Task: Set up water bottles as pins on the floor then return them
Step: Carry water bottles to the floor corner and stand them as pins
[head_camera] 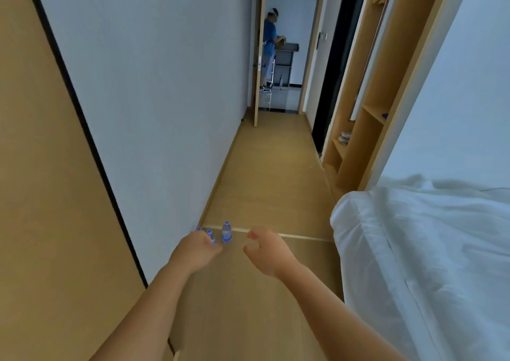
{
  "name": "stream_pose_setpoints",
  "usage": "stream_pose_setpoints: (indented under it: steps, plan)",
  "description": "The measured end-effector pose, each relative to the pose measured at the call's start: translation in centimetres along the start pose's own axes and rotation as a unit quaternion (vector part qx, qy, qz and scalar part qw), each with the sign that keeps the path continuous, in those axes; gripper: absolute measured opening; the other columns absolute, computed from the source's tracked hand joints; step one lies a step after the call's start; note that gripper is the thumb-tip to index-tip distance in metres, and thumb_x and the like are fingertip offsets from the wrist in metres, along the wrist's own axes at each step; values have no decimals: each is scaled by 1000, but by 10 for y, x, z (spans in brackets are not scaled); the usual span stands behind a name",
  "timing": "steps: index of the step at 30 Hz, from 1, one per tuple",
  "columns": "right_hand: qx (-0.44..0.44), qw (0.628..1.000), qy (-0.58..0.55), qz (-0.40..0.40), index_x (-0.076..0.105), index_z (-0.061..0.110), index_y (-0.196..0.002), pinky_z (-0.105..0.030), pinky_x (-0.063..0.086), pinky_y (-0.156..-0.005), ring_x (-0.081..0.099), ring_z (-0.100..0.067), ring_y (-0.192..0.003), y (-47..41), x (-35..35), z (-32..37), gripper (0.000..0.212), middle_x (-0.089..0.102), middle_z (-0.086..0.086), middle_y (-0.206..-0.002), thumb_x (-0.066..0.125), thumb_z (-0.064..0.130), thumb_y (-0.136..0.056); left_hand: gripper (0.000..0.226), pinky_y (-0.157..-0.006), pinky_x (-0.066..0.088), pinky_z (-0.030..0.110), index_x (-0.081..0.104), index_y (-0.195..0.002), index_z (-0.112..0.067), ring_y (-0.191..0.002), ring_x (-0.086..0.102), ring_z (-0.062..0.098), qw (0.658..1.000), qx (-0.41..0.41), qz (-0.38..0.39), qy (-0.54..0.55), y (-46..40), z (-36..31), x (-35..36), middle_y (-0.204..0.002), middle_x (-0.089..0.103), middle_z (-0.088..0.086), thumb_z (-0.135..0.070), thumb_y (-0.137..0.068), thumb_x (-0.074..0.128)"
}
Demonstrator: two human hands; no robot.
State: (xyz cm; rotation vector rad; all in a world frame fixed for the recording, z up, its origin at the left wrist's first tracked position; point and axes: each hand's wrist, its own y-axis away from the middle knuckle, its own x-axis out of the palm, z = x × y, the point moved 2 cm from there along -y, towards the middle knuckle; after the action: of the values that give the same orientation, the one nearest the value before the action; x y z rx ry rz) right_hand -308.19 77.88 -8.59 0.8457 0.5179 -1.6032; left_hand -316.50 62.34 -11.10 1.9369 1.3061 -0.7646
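Three small clear water bottles with blue caps stand upright on the wooden floor near the left wall. The rightmost bottle (pixel 226 232) is in full view. A second bottle (pixel 211 235) shows partly behind my left hand (pixel 197 250), and only the cap of a third bottle (pixel 198 229) shows at the wall. My left hand reaches out in front of them with fingers loosely bent, and I cannot tell if it touches one. My right hand (pixel 266 251) hovers just right of the bottles, fingers curled loosely, holding nothing.
A bed with white bedding (pixel 427 250) fills the right side. The wooden floor (pixel 270 184) runs down a narrow hall between the white wall (pixel 154 98) and open wooden shelves (pixel 367 118). A person (pixel 269 49) stands in the far doorway.
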Motion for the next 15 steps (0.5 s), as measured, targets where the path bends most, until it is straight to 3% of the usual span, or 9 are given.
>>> stream_pose_setpoints:
  steps: [9,15]
  plan:
    - [37,999,-18,34,57,5,-116,-32,43,-91,55,-25,-111,-178,-15,-45,36,58,-10,-121,44,31,-95,36,-55,27,25,29,-58,-18,-54,33,13,999,-31,35,5,-176,-2,22,-57,33,-3,-21,-83,55]
    - [33,996,-28,83,57,4,-112,-33,46,-88,56,-25,-107,-325,-23,-86,32,60,-10,-116,47,28,-93,35,-53,31,21,31,-62,-23,-53,40,8,991,-125,16,51,-295,-14,38,-64,41,-4,-20,-82,59]
